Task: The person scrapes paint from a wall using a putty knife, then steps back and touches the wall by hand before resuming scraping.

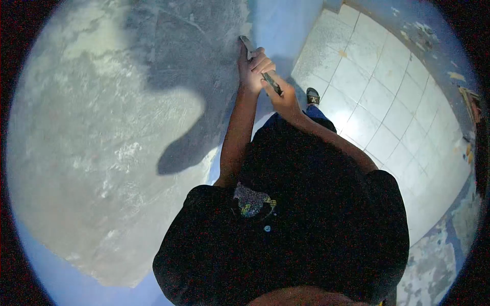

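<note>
A slim scraper (pixel 272 83) with a dark handle and a greyish flat tip slants up and left toward the wall (pixel 102 153). My left hand (pixel 255 70) is closed around its forward part, fingers wrapped over it and thumb stretched along the wall side. Behind it, my right hand (pixel 286 99) grips the handle end. The two hands sit close together, and the tip overlaps the bare grey patch near its blue edge in this view. Part of the tool is hidden under my fingers.
Blue paint (pixel 278 25) borders the grey wall patch, with my shadow across it. White floor tiles (pixel 380 97) lie to the right, where my sandalled foot (pixel 313 96) stands. Beyond them runs another blue wall (pixel 408 25) with peeling patches.
</note>
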`<action>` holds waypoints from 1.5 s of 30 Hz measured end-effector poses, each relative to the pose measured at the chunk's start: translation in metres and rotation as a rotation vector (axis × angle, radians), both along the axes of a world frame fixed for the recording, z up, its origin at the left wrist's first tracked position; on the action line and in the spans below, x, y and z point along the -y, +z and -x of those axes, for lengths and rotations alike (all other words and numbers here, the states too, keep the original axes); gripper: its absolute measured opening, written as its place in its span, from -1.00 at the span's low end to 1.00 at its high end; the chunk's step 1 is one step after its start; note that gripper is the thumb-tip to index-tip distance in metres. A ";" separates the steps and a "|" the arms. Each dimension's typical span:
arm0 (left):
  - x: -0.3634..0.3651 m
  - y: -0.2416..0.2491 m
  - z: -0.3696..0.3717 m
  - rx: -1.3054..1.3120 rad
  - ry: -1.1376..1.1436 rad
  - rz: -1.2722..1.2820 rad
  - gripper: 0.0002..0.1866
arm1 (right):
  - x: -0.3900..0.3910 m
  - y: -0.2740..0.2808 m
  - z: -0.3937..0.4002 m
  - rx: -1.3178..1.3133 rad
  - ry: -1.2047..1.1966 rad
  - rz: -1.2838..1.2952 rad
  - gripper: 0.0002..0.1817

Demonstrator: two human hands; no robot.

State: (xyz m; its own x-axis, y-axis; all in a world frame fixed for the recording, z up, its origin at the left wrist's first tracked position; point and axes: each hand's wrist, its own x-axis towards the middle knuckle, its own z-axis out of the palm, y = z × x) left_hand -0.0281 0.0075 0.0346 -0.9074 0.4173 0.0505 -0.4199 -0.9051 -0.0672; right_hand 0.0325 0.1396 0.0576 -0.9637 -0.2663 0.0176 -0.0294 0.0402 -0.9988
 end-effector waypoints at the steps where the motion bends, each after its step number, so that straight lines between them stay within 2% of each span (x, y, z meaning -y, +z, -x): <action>1: -0.001 0.006 0.003 0.026 -0.004 0.029 -0.42 | -0.001 -0.002 -0.001 -0.070 0.016 -0.013 -0.71; 3: -0.005 0.014 0.003 0.027 0.018 0.058 -0.42 | -0.001 -0.008 -0.006 -0.059 0.026 0.025 -0.68; 5: -0.002 0.010 0.002 0.000 0.018 0.080 -0.42 | 0.002 -0.007 -0.010 0.095 0.013 0.124 -0.66; 7: 0.000 0.003 -0.005 -0.017 0.000 0.100 -0.43 | -0.001 -0.011 -0.013 0.094 0.032 0.159 -0.63; 9: -0.003 0.011 -0.017 0.121 0.071 0.181 -0.43 | -0.004 -0.007 -0.017 0.111 0.071 0.214 -0.63; 13: 0.005 0.009 -0.021 0.150 0.080 0.343 -0.49 | 0.009 -0.016 -0.029 0.060 0.009 0.147 -0.65; 15: 0.008 0.011 -0.020 0.179 0.027 0.225 -0.44 | 0.020 -0.030 -0.032 -0.012 -0.049 0.134 -0.65; 16: 0.008 0.011 -0.019 0.194 0.002 0.163 -0.41 | 0.020 -0.027 -0.032 0.038 -0.032 0.133 -0.65; 18: 0.013 0.008 -0.019 0.167 -0.011 0.188 -0.39 | 0.022 -0.024 -0.039 0.147 0.011 0.125 -0.63; 22: 0.016 0.002 -0.026 0.163 -0.048 0.210 -0.35 | 0.025 -0.010 -0.053 0.240 -0.080 0.199 -0.64; 25: 0.019 -0.013 -0.038 0.101 0.022 0.275 -0.32 | 0.034 -0.025 -0.067 0.207 -0.214 0.202 -0.67; 27: 0.023 -0.034 -0.043 0.089 0.002 0.187 -0.32 | 0.042 -0.035 -0.071 0.126 -0.337 0.187 -0.69; 30: 0.022 -0.034 -0.051 0.078 -0.025 0.115 -0.31 | 0.033 -0.037 -0.072 0.186 -0.245 0.085 -0.70; 34: 0.016 -0.016 -0.041 -0.006 -0.079 0.165 -0.34 | 0.028 -0.022 -0.062 0.107 -0.293 0.113 -0.70; 39: 0.008 0.000 -0.036 0.193 0.013 0.272 -0.40 | 0.028 -0.022 -0.047 0.027 -0.382 0.146 -0.72; 42: 0.006 -0.002 -0.033 0.178 0.056 0.351 -0.39 | 0.020 -0.022 -0.045 0.122 -0.299 -0.029 -0.75; 45: 0.006 -0.003 -0.029 0.154 0.057 0.312 -0.39 | 0.026 -0.028 -0.042 0.017 -0.342 0.108 -0.74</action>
State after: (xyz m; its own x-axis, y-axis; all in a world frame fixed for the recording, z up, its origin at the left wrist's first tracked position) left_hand 0.0013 0.0014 0.0311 -0.9167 0.3398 -0.2104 -0.3748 -0.9136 0.1575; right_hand 0.0750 0.1135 0.0295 -0.9972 0.0739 0.0109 -0.0155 -0.0612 -0.9980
